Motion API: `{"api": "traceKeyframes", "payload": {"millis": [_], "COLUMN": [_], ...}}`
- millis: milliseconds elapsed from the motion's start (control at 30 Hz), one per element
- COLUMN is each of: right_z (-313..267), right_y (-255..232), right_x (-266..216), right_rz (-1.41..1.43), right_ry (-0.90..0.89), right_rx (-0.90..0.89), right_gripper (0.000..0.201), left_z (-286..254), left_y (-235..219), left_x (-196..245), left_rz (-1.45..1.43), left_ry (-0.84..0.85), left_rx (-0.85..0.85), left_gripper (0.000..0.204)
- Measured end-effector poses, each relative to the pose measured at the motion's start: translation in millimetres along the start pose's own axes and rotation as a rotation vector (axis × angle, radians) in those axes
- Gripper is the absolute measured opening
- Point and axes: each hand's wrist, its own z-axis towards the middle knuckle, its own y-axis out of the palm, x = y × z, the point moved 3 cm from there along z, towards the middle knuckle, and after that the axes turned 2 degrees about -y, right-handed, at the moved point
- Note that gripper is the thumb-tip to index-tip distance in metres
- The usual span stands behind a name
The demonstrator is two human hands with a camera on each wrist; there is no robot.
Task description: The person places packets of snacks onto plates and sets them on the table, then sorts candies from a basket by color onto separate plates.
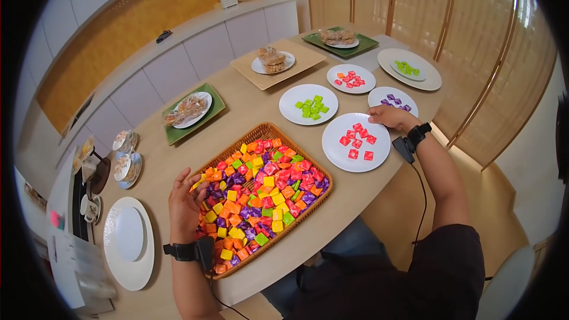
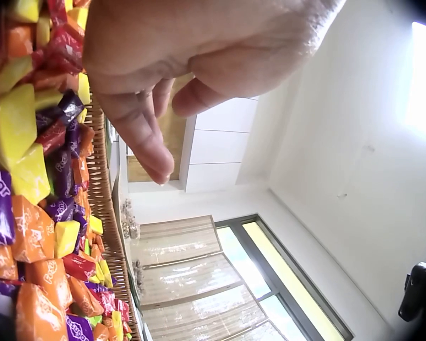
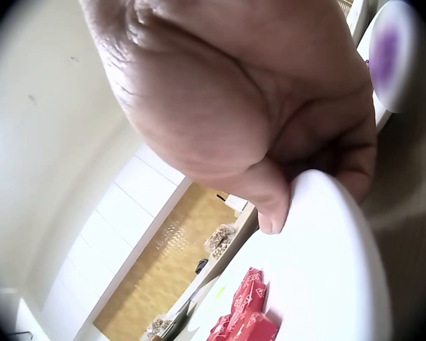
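Observation:
In the head view the right hand (image 1: pixel 391 117) grips the far right rim of a white plate (image 1: pixel 336 157) that bears several red wrapped candies (image 1: pixel 357 143). The right wrist view shows its thumb on top of the plate (image 3: pixel 319 249) and fingers curled beneath the rim. The left hand (image 1: pixel 185 204), palm inward and fingers loosely bent, is at the left edge of a wicker basket (image 1: pixel 325 192) heaped with mixed coloured candies (image 1: pixel 268 182). Nothing shows between the fingers of the left hand (image 2: pixel 192 64) in the left wrist view.
Plates of green candies (image 1: pixel 312 106), red and orange candies (image 1: pixel 349 79) and purple candies (image 1: pixel 396 102) stand beyond. Farther back, wrapped snacks rest on a green tray (image 1: pixel 216 106), a tan tray (image 1: pixel 311 58) and another green tray (image 1: pixel 364 44). An oval platter (image 1: pixel 145 264) and cups lie left.

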Motion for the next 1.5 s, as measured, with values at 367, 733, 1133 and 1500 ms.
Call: {"api": "traceKeyframes", "payload": {"millis": [367, 733, 1133, 1500], "right_z": [8.9, 1.0, -23.9, 12.6], "right_y": [7.3, 20.5, 187.3, 285.8], "right_x": [-8.8, -91.6, -288.4, -292.0], "right_rz": [-0.109, -0.509, -0.504, -0.525], "right_ry": [-0.04, -0.441, -0.929, -1.044], "right_rx": [0.087, 0.439, -0.339, -0.599], "right_gripper": [0.021, 0.014, 0.03, 0.027], "left_z": [-0.2, -3.8, -56.6, -111.0], "left_y": [-2.7, -19.5, -158.0, -247.4], "left_x": [2.8, 39.8, 123.6, 101.0], "left_rz": [-0.024, 0.0, 0.846, 1.396], "left_ry": [0.001, 0.177, 0.343, -0.417], "left_rx": [-0.017, -0.124, 0.677, 1.063], "left_gripper": [0.036, 0.035, 0.04, 0.051]}}
